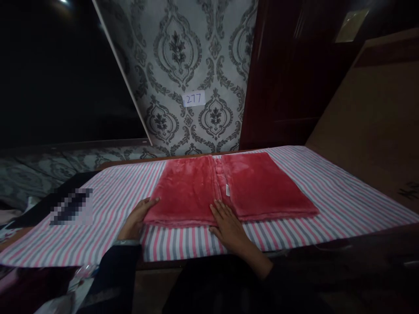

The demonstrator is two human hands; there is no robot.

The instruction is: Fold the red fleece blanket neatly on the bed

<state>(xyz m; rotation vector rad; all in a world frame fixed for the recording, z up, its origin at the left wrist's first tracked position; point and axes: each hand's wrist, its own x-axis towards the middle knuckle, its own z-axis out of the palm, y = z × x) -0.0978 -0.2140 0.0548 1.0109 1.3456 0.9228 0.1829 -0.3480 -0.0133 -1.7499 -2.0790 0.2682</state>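
A red plush blanket [262,185] lies folded flat on a striped cloth [343,192], with a fold seam and a small white tag near its middle. My left hand [135,220] rests at the blanket's near left corner, thumb on top of the edge and fingers beside or under it. My right hand [229,226] lies flat, fingers spread, on the near edge at the middle seam. Neither hand lifts the fabric.
The striped pink, grey and white cloth covers a table running left to right. Behind it stand a patterned wall panel with a white label reading 217 [194,99], a dark wooden cabinet [294,74] and a brown board [376,122]. A blurred patch [72,206] lies at left.
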